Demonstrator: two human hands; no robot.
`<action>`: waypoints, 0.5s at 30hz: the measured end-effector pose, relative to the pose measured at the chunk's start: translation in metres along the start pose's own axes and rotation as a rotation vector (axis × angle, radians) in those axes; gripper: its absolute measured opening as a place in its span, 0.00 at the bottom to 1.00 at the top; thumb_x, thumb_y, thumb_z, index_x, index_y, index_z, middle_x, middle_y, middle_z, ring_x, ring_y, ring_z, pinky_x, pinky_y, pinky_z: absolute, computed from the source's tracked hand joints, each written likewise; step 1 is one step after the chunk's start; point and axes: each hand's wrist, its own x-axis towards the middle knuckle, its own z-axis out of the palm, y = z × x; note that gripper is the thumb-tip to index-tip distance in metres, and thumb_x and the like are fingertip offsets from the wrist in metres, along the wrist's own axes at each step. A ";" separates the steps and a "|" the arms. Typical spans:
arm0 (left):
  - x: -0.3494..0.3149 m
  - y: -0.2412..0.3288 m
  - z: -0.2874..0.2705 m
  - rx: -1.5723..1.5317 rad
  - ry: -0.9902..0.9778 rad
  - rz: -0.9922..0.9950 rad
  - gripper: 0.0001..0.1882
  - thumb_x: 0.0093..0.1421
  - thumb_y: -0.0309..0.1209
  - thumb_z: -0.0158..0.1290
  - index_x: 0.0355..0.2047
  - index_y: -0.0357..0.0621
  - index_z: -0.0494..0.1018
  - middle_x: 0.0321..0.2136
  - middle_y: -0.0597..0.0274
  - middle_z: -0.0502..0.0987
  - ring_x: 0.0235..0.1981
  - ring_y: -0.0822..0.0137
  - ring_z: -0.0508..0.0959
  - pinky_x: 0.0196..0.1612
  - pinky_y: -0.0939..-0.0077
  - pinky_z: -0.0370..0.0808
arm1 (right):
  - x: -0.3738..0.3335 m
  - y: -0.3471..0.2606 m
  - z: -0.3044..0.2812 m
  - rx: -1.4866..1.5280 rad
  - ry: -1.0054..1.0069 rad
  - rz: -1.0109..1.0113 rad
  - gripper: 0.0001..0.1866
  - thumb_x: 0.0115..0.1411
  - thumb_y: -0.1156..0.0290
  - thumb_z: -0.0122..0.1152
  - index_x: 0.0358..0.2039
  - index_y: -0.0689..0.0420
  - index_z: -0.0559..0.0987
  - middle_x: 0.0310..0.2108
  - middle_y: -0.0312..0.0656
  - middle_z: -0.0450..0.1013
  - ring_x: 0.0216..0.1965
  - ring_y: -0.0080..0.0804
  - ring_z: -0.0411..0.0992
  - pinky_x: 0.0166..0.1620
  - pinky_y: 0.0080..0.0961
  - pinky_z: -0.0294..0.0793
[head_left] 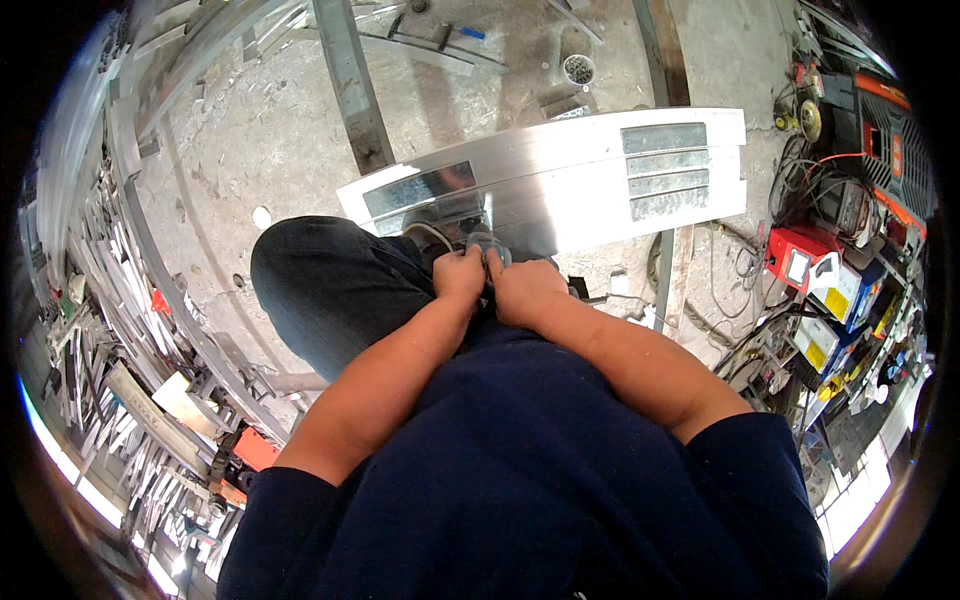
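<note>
A long, shiny metal panel (560,185) with dark rectangular sections at both ends lies across in front of me. Both my hands meet at its near edge, close to the middle. My left hand (458,274) is closed on a grey hand-held power tool (488,246), whose kind I cannot make out. My right hand (528,288) wraps round the same tool from the other side. The tool's head points at the panel; whether it touches is hidden. Just left of my hands, my bent, dark-trousered leg (330,280) is beside the panel's left end.
Two steel beams (355,90) (664,60) run back along the concrete floor, under the panel. A cup of small parts (578,69) stands beyond it. Metal offcuts (100,330) pile up at left. At right are cables (735,260), a red machine (800,255) and an orange-and-black machine (885,145).
</note>
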 end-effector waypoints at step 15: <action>0.039 -0.043 0.028 -0.454 0.067 -0.219 0.17 0.57 0.36 0.53 0.28 0.29 0.77 0.25 0.49 0.79 0.26 0.54 0.78 0.32 0.61 0.71 | 0.002 0.015 -0.004 -0.098 0.085 -0.168 0.34 0.48 0.67 0.62 0.56 0.61 0.64 0.33 0.51 0.78 0.36 0.47 0.78 0.38 0.40 0.77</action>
